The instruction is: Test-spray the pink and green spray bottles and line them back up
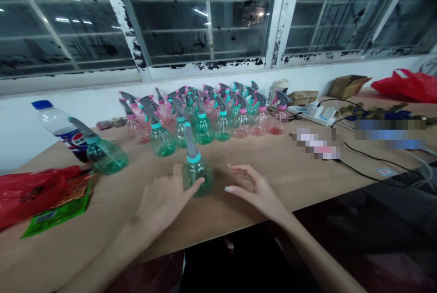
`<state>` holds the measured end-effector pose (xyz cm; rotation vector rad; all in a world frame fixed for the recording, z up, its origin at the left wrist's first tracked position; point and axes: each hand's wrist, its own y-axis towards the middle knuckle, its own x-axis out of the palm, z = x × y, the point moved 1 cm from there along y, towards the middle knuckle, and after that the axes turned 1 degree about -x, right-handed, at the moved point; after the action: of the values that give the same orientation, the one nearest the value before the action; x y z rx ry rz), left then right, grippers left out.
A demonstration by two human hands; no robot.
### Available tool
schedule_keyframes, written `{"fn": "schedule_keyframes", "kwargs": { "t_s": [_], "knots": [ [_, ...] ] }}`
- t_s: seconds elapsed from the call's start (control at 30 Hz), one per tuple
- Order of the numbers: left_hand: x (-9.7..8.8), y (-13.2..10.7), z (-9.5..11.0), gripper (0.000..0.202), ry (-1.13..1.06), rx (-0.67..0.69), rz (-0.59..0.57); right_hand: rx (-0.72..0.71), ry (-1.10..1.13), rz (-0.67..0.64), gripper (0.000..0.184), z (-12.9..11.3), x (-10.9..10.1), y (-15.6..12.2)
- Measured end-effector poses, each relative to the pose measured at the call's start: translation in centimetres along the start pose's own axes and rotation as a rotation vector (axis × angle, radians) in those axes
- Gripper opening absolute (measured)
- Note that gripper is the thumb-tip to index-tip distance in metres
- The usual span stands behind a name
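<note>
A green spray bottle [198, 177] with a teal collar and grey trigger head stands upright near the table's front. My left hand [167, 195] is wrapped around its body, the thumb lying across the front. To the right of that bottle, my right hand [254, 188] hovers apart from it, fingers curved and spread, with nothing in them. Behind both hands, several green and pink spray bottles stand packed in rows, among them a green one [204, 129] and a pink one [277, 122]. Another green spray bottle [107, 155] stands by itself on the left.
A cola bottle [64, 127] with a blue cap leans at the left. Near it lie a red plastic bag [30, 193] and a green packet [63, 213]. A power strip [316, 113] with cables, a cardboard box [348, 86] and a red bag [406, 86] occupy the right side.
</note>
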<state>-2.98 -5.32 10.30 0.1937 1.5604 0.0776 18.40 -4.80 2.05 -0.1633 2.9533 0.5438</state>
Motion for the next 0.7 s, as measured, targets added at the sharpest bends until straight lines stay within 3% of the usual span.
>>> {"fn": "schedule_keyframes", "kwargs": {
  "t_s": [0.13,0.27,0.53,0.7],
  "knots": [
    [0.5,-0.2,4.4,0.059,0.087,0.129,-0.101,-0.088,-0.047,0.036,0.069,-1.6,-1.4,1.0],
    [1.6,-0.2,7.7,0.056,0.037,0.279,-0.039,-0.139,-0.06,0.092,0.08,-3.2,-2.1,1.7],
    [4.2,-0.3,10.9,0.053,-0.031,0.509,0.368,-0.028,-0.084,0.29,0.049,-4.7,-3.5,2.6],
    [4.8,-0.5,10.6,0.043,0.009,0.61,0.452,-0.077,-0.066,0.295,0.025,-4.1,-4.7,3.3]
  ]
}}
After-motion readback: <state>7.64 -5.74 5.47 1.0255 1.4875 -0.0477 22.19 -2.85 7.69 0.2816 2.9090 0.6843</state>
